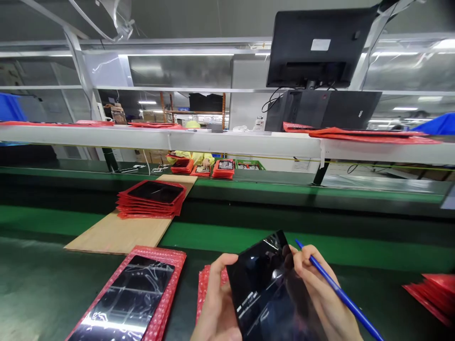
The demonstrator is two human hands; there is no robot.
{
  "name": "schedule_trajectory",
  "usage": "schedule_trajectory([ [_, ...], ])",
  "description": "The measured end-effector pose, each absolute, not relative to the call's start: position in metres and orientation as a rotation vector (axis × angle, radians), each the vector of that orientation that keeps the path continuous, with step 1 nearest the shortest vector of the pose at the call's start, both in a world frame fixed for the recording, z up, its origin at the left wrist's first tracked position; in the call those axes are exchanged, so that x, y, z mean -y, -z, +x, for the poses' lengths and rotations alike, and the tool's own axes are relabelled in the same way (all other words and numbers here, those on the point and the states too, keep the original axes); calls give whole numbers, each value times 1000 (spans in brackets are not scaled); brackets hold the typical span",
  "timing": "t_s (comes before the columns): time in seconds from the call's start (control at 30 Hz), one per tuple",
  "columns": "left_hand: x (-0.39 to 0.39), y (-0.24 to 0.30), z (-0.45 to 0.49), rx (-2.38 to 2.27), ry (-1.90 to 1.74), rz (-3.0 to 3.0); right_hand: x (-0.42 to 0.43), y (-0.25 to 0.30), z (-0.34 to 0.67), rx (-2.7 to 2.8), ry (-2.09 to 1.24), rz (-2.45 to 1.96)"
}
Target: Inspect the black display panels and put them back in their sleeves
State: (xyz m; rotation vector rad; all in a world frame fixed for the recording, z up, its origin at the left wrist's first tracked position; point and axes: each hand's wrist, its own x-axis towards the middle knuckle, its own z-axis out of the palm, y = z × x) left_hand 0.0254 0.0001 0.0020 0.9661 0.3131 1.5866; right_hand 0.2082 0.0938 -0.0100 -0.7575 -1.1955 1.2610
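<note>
Low over the counter (42, 284), front centre: glossy black panel (265, 289), tilted, left hand (216, 303) clamped on its left edge. Looks stiff, slick, scratch-prone, so edge holds only. Right hand (320, 289) pinches blue pen (341, 296) against panel's right side.

open green belt (355, 248) ahead, red bubble-wrap tray (135, 293) crowding the left (glossy panel inside), red stack (151, 199) beyond

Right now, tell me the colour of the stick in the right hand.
Blue stick, held in the right hand; the head view shows it.
</note>
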Motion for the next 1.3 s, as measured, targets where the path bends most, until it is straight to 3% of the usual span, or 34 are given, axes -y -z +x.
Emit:
schedule_trajectory([
  [0.4,-5,-24,10,-499,-1516,493,-106,14,204,876,-1429,-714],
  [0.87,-23,-17,15,-540,-1628,504,-122,21,203,704,-1507,-763],
  [1.3,-9,-22,18,-614,-1704,584,-93,5,198,1100,-1185,-645],
])
